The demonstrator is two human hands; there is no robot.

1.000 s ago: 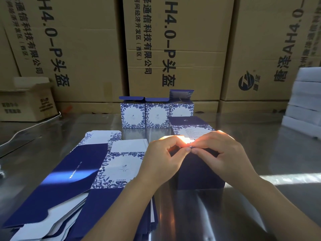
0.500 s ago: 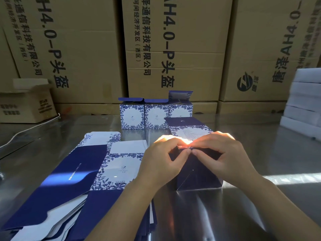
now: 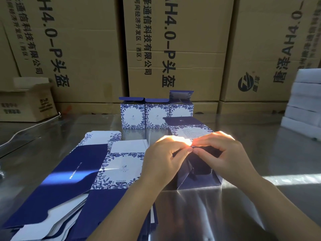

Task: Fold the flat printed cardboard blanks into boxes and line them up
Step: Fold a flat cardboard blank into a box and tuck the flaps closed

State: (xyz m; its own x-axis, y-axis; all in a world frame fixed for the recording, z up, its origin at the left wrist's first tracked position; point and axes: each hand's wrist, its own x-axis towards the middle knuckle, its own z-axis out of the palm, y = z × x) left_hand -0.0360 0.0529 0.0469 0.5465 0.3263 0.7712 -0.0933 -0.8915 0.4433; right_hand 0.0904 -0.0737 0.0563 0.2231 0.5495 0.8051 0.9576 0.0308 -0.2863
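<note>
Steel table (image 3: 278, 150), cartons (image 3: 178, 49) stacked behind. Your left hand (image 3: 165, 159) and right hand (image 3: 224, 153) both pinch the top flap of the half-folded box (image 3: 196, 176), curled fingertips meeting. The card is probably light, thin and easily creased: hold at the score lines, not the panels. Blanks (image 3: 121, 167) lie just left of your left hand, three done boxes (image 3: 156, 115) beyond. Open room right of your right hand.

Box flaps (image 3: 191, 171) further inward
</note>
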